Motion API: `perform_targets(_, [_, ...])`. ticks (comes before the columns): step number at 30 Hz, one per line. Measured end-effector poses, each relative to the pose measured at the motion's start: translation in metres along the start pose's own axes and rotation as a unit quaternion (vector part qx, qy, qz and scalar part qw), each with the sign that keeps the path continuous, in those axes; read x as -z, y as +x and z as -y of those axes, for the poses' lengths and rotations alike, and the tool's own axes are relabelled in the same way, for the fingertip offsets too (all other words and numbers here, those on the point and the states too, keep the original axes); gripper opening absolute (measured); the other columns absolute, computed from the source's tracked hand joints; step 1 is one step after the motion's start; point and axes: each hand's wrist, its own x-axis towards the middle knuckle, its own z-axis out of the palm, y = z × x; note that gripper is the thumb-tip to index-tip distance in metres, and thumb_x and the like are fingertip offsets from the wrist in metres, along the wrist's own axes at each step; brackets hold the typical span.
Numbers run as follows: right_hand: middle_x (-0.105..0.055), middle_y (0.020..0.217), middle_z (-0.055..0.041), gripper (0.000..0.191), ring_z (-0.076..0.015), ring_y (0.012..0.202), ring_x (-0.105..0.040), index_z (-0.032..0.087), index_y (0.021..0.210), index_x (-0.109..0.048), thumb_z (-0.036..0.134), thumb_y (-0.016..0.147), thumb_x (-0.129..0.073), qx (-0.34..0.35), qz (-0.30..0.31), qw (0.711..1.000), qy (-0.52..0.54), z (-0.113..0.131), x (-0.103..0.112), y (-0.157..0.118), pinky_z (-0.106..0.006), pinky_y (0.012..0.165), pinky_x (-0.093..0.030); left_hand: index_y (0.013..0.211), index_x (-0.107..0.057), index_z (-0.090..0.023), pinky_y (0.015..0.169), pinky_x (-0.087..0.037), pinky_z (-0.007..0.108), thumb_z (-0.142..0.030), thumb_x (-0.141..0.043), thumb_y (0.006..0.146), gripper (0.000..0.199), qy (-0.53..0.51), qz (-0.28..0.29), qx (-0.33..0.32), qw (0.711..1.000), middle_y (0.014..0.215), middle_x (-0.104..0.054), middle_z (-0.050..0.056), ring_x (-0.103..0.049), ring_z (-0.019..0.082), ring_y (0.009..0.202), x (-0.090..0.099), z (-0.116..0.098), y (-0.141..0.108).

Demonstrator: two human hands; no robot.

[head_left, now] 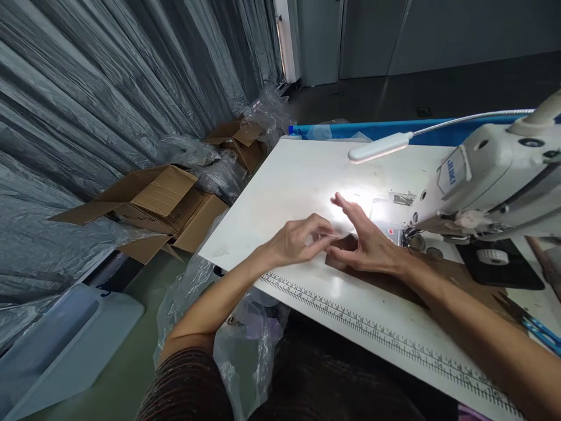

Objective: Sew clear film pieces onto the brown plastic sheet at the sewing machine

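My left hand (304,240) is over the white sewing table (280,193), its fingertips brought together in a pinch. Something small and pale may be between them, but I cannot make it out. Close beside it, my right hand (369,244) has its fingers and thumb spread apart. Under that hand and forearm lies a flat brown piece (385,285), whose material I cannot tell; the thumb is at its left end. The white sewing machine (477,181) stands just right of my right hand, its presser foot (408,235) near the wrist.
A lit lamp (380,147) on a bendy neck hangs over the table. Blue-handled scissors (539,332) and a black pad (504,269) lie at the right. A printed ruler (377,334) follows the front edge. Open cardboard boxes (162,202) and plastic sheeting (223,175) fill the floor at left.
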Motion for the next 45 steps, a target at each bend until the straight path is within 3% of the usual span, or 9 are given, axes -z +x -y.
perform_targets(5, [-0.072,0.093,-0.0068,0.038,-0.0199,0.076,-0.066,0.019,0.127,-0.066,0.038,0.096,-0.054,-0.142,0.168,0.966,0.137,0.022,0.019,-0.028,-0.036,0.068,-0.057,0.121,-0.056,-0.027,0.071,-0.067,0.029,-0.032,-0.060,0.099,0.023,-0.057,-0.006,0.056,0.997,0.103,-0.075,0.002,-0.076,0.014,0.083,-0.010,-0.027,-0.006])
perform_targets(9, [-0.072,0.085,-0.0049,0.034,-0.0173,0.066,-0.061,0.019,0.116,-0.073,0.039,0.097,-0.052,-0.204,0.110,0.965,0.124,0.011,0.024,-0.050,-0.032,0.059,-0.052,0.130,-0.056,-0.027,0.086,-0.063,0.033,-0.036,-0.057,0.100,0.031,-0.110,0.108,0.099,0.983,0.107,-0.076,0.003,-0.075,0.015,0.096,-0.004,-0.013,-0.005])
perform_targets(15, [-0.075,0.089,-0.0056,0.036,-0.0189,0.077,-0.067,0.022,0.109,-0.077,0.046,0.097,-0.054,-0.192,0.067,0.966,0.160,0.025,0.034,-0.064,-0.032,0.068,-0.056,0.139,-0.055,-0.025,0.119,-0.032,0.051,-0.043,-0.038,0.106,0.041,0.108,0.270,0.159,0.944,0.155,-0.049,0.007,-0.042,0.026,0.145,-0.002,0.018,0.008])
perform_targets(20, [-0.071,0.069,-0.0021,0.042,-0.0156,0.057,-0.064,0.022,0.110,-0.076,0.057,0.095,-0.056,-0.267,0.201,0.891,0.306,0.044,0.060,-0.087,-0.026,0.052,-0.051,0.138,-0.053,-0.018,0.116,-0.031,0.050,-0.044,-0.043,0.104,0.044,0.210,0.259,0.182,0.925,0.157,-0.043,0.016,-0.041,0.031,0.144,-0.007,0.022,0.010])
perform_targets(24, [-0.073,0.081,-0.0048,0.045,-0.0172,0.071,-0.067,0.021,0.086,-0.076,0.062,0.093,-0.058,-0.275,0.192,0.898,0.285,0.037,0.068,-0.095,-0.028,0.063,-0.053,0.134,-0.056,-0.016,0.117,-0.030,0.051,-0.042,-0.041,0.104,0.043,0.213,0.234,0.178,0.932,0.154,-0.046,0.016,-0.043,0.031,0.142,-0.002,0.032,0.029])
perform_targets(34, [-0.072,0.088,-0.0056,0.050,-0.0193,0.083,-0.064,0.019,0.089,-0.075,0.066,0.089,-0.060,-0.311,0.171,0.891,0.283,0.025,0.063,-0.095,-0.032,0.078,-0.050,0.093,-0.067,-0.018,0.091,-0.049,0.033,-0.025,-0.052,0.095,0.016,0.102,0.124,0.118,0.980,0.110,-0.070,0.007,-0.066,0.018,0.101,-0.021,0.083,0.066])
perform_targets(38, [-0.072,0.085,-0.0063,0.050,-0.0199,0.082,-0.066,0.019,0.086,-0.072,0.067,0.088,-0.060,-0.346,0.139,0.877,0.302,0.018,0.065,-0.103,-0.032,0.078,-0.051,0.108,-0.064,-0.021,0.071,-0.045,0.030,-0.028,-0.043,0.102,0.024,0.210,0.095,0.123,0.965,0.097,-0.073,0.006,-0.065,0.019,0.082,0.003,0.078,0.064])
perform_targets(42, [-0.073,0.085,-0.0059,0.046,-0.0165,0.067,-0.066,0.019,0.084,-0.066,0.064,0.081,-0.067,-0.427,0.080,0.840,0.324,0.013,0.060,-0.096,-0.028,0.062,-0.050,0.106,-0.069,-0.025,0.082,-0.045,0.039,-0.031,-0.050,0.100,0.021,0.376,0.207,0.216,0.877,0.100,-0.073,0.009,-0.066,0.029,0.096,0.045,0.086,0.064])
perform_targets(45, [-0.071,0.082,-0.0051,0.041,-0.0136,0.059,-0.063,0.018,0.081,-0.065,0.058,0.078,-0.071,-0.452,0.045,0.830,0.324,0.012,0.058,-0.088,-0.026,0.053,-0.048,0.102,-0.071,-0.019,0.090,-0.046,0.044,-0.033,-0.057,0.096,0.021,0.389,0.235,0.243,0.857,0.107,-0.069,0.014,-0.062,0.034,0.106,0.060,0.096,0.052])
